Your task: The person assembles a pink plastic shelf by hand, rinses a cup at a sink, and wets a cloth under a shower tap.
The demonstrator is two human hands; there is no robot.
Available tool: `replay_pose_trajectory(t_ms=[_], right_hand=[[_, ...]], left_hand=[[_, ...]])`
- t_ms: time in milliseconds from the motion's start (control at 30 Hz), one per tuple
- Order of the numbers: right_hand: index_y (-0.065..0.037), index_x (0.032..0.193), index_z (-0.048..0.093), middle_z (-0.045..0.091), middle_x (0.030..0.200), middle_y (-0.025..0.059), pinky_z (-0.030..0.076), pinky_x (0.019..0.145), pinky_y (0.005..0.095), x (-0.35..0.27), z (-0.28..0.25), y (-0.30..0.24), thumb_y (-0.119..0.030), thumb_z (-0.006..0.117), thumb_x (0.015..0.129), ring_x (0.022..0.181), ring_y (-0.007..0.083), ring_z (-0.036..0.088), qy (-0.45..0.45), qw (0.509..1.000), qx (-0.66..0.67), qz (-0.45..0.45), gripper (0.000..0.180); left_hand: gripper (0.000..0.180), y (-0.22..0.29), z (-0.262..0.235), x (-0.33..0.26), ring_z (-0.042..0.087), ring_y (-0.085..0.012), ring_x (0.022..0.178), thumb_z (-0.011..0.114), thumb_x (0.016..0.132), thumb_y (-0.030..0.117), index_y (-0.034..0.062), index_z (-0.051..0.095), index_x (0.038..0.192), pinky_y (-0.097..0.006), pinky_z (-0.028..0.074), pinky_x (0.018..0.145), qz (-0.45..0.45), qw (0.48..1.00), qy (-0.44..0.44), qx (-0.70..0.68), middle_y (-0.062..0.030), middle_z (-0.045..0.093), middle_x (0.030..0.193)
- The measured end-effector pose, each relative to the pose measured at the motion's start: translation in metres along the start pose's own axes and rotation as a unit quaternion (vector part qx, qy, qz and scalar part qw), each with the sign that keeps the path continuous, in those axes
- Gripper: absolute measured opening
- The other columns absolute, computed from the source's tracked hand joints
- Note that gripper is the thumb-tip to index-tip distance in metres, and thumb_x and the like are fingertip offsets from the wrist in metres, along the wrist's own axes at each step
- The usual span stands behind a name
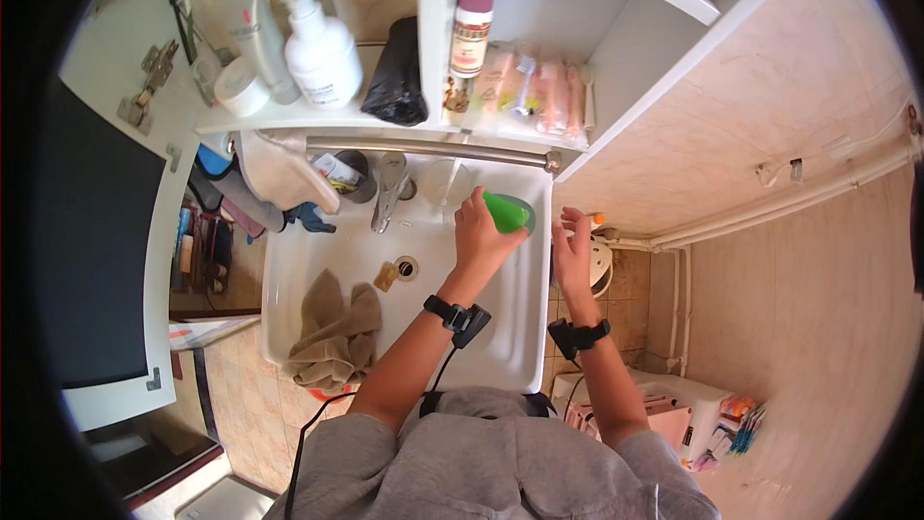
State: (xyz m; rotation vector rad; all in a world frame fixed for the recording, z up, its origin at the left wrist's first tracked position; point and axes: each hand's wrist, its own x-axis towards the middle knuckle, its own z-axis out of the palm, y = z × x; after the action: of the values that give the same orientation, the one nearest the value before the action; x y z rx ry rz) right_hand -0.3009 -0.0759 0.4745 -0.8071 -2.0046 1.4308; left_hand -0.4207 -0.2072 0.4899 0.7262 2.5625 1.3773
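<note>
My left hand (pixel 478 236) is at the back right corner of the white sink (pixel 491 347). Its fingers grip a smooth bright green object (pixel 505 213), whose kind I cannot make out. A grey-green rounded edge (pixel 527 210) shows just beyond it. To the right, past the sink's rim, my right hand (pixel 573 243) is raised with bent fingers apart and nothing visible in it. Left of my left hand are a clear cup (pixel 447 183) and the metal faucet (pixel 389 191).
A crumpled brown cloth (pixel 337 337) and a tan scrap (pixel 386 276) lie in the sink, the scrap beside the drain (pixel 407 269). Above the faucet runs a metal rail (pixel 433 148) under a white shelf (pixel 385 122) with a pump bottle (pixel 320 58). The cabinet door (pixel 106 231) hangs open at left.
</note>
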Motion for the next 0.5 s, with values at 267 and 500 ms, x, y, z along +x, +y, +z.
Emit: replay_pose_trajectory(t_ms=[267, 500], right_hand=[[0.000, 0.135, 0.048, 0.055, 0.118, 0.0119, 0.050, 0.080, 0.0312, -0.005, 0.016, 0.024, -0.019, 0.061, 0.101, 0.100, 0.0185, 0.057, -0.022, 1.000, 0.008, 0.000, 0.042], [-0.002, 0.148, 0.034, 0.055, 0.121, 0.0106, 0.050, 0.082, 0.0313, -0.003, 0.027, 0.019, -0.025, 0.057, 0.103, 0.101, 0.0165, 0.057, -0.047, 0.974, 0.189, 0.120, 0.055]], left_hand=[[0.099, -0.003, 0.040, 0.000, 0.051, -0.0448, 0.114, 0.088, 0.065, 0.036, -0.0057, 0.039, 0.141, -0.051, 0.045, 0.098, 0.006, 0.995, 0.032, 0.090, -0.0260, 0.052, 0.126], [0.099, 0.013, 0.048, -0.004, 0.051, -0.0450, 0.120, 0.089, 0.069, 0.039, -0.0079, 0.039, 0.139, -0.052, 0.044, 0.100, -0.017, 0.992, 0.079, 0.101, -0.0264, 0.052, 0.132]])
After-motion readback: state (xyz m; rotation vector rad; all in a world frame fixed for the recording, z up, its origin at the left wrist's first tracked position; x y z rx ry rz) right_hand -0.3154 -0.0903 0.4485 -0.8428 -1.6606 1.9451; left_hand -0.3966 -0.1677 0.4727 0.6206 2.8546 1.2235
